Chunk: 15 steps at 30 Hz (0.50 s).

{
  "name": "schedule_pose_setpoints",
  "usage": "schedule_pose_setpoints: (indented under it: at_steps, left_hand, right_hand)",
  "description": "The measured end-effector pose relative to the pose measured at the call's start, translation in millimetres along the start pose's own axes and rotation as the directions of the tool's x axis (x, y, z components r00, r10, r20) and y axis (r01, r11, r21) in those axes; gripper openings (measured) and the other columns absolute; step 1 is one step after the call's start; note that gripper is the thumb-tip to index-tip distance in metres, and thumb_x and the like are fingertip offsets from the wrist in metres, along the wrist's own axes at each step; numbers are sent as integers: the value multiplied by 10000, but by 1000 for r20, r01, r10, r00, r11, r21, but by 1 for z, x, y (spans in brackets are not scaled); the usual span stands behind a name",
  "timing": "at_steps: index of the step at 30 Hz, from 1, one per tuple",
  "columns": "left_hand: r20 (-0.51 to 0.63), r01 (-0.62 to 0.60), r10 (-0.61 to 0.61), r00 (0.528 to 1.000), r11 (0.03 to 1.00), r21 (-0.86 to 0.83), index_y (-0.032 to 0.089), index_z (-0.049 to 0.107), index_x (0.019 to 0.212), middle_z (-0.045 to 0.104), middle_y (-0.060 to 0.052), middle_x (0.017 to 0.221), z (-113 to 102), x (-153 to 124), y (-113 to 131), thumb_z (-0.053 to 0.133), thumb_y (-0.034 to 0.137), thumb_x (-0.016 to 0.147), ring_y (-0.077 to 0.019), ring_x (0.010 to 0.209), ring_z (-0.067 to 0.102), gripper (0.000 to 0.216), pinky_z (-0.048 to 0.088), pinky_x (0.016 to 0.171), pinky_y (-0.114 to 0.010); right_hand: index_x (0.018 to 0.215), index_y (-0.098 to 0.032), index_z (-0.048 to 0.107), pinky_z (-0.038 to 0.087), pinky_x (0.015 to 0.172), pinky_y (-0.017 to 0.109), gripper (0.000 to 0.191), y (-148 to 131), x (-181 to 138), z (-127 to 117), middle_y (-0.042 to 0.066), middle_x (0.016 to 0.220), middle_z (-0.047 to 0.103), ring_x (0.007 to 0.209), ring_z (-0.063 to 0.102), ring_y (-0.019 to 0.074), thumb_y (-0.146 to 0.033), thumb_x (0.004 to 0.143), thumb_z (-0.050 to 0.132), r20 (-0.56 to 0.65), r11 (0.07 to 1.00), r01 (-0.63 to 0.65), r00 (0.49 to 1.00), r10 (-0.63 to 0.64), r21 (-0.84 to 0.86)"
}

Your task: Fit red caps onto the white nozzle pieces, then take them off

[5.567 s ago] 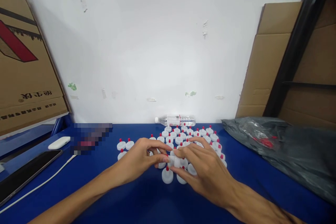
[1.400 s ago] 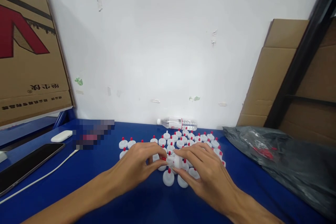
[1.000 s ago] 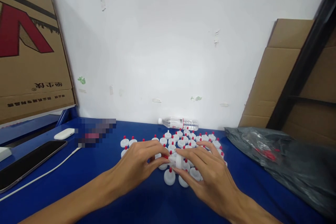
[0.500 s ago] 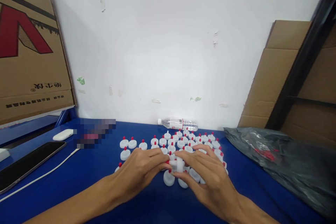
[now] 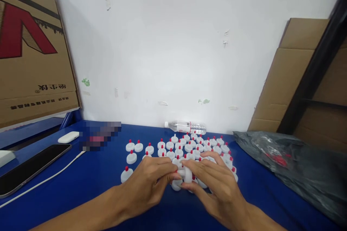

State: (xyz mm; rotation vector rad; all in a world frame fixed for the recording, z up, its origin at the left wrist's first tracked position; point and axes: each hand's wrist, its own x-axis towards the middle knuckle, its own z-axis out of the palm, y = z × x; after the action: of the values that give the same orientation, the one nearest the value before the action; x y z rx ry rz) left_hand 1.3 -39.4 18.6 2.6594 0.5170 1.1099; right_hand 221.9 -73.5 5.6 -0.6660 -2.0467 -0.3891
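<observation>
In front of me, my right hand [image 5: 217,180] grips a white plastic nozzle cap [image 5: 187,175] by its round base, thumb below and fingers above. The cap lies on its side, its spout pointing left. My left hand [image 5: 154,177] is closed, thumb and forefinger pinching the small red tip [image 5: 176,171] at the spout's end, most of which the fingers hide. Behind and beneath both hands stand several similar white caps with red tips [image 5: 189,147], upright on the blue table [image 5: 103,173]. One white cap [image 5: 174,138] in the back row shows no red tip.
A clear bottle [image 5: 185,127] lies against the wall. On the left are a phone [image 5: 32,168], a white case [image 5: 68,137], a white cable [image 5: 54,175] and a cardboard box [image 5: 35,72]. A grey plastic bag [image 5: 292,166] with red pieces covers the right side.
The view has shifted slightly, moving the scene a little to the right. Both hands keep their hold on the cap and its red tip, with the cap slightly lower in view.
</observation>
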Motion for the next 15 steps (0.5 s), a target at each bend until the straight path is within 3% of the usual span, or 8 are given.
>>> schedule_pose_setpoints:
  at_steps: [3, 6, 9, 12, 15]
  left_hand:
    - [-66, -11, 13, 998, 999, 34, 164, 694, 879, 625, 9, 641, -2, 3, 0, 526, 196, 1047, -104, 540, 535, 240, 400, 545, -229]
    - [-203, 15, -10, 979, 1000, 22, 182, 748, 1019, 708, 1, 732, -12, 10, 0, 620, 251, 1017, -102, 568, 569, 145, 419, 528, -211]
    - [-281, 157, -128, 951, 984, 83, 194, 745, 1037, 739, -14, 855, -28, 18, -7, 631, 261, 1004, -117, 652, 603, 137, 445, 555, -220]
    - [-227, 351, -284, 931, 867, 354, 173, 724, 1038, 730, -68, 1007, -46, 22, -23, 551, 272, 1035, -213, 923, 610, 199, 485, 716, -302]
    - [-109, 391, -389, 915, 785, 481, 159, 724, 1029, 717, -101, 1006, -54, 21, -40, 493, 244, 1042, -293, 1085, 539, 247, 484, 820, -377]
  right_hand:
    - [1373, -219, 586, 505, 966, 429, 393, 4, 3, 0, 30, 1051, 797, 785, 726, 168, -264, 992, 667, -14, 999, -19, 1000, 19, -40]
    - [1451, -220, 520, 461, 997, 449, 480, 9, 7, -3, 28, 1044, 793, 798, 717, 174, -312, 1003, 663, 5, 992, -22, 1000, 23, -121]
    - [1482, -193, 481, 417, 1016, 442, 511, 12, 8, -6, 34, 1042, 779, 848, 717, 183, -336, 1018, 642, 50, 987, -56, 997, 64, -148]
    - [1394, -209, 546, 372, 1042, 431, 368, 12, 8, -6, 41, 1100, 761, 931, 716, 188, -308, 1043, 591, 74, 988, -118, 989, 126, -101]
    - [1283, -222, 593, 350, 1044, 419, 245, 10, 8, -6, 38, 1154, 749, 980, 708, 184, -208, 1041, 553, 77, 990, -131, 988, 135, -54]
